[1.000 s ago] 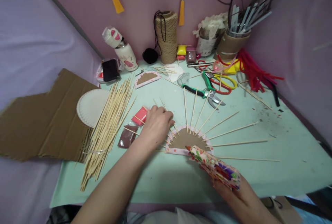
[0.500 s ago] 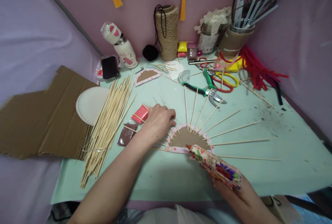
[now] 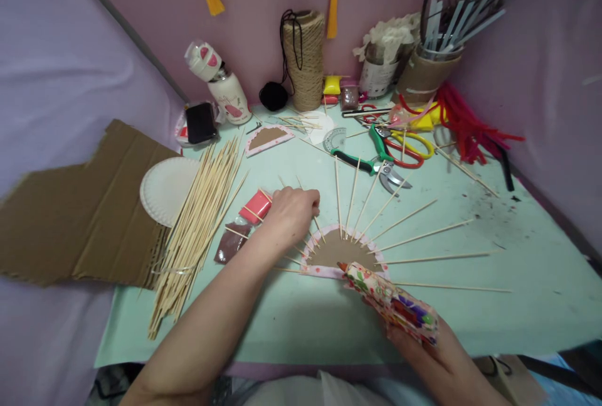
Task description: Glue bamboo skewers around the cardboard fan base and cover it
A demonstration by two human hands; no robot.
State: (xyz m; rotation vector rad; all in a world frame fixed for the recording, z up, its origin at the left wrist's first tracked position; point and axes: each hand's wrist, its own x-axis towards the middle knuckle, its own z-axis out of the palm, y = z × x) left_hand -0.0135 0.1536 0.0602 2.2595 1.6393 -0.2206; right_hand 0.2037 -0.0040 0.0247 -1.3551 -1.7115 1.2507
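A half-round piece of cardboard point(image 3: 336, 255) with a pink patterned border lies flat before me, several thin bamboo skewers point(image 3: 418, 259) fanning out from its curved edge. Over the left side of the fan, my left hand point(image 3: 294, 208) is closed, its fingertips around a bamboo skewer point(image 3: 318, 228) whose lower end rests on the cardboard. The hand hides part of the skewers below it. My right hand point(image 3: 409, 337) grips a glue gun point(image 3: 392, 302) wrapped in flowery material, its orange-brown nozzle over the cardboard's straight edge.
Left are a bundle of skewers point(image 3: 197, 230), a white paper plate point(image 3: 167, 189) and corrugated cardboard point(image 3: 89, 205). Pruning shears point(image 3: 376, 161) and scissors point(image 3: 414, 144) lie behind the fan. A twine spool point(image 3: 305, 61), a white bottle point(image 3: 229, 95) and a smaller half-round piece point(image 3: 268, 138) stand or lie farther back.
My left hand has shifted slightly, its fingertips rising away from the cardboard along the skewer, which shows more of its lower part. The right hand and glue gun stay put.
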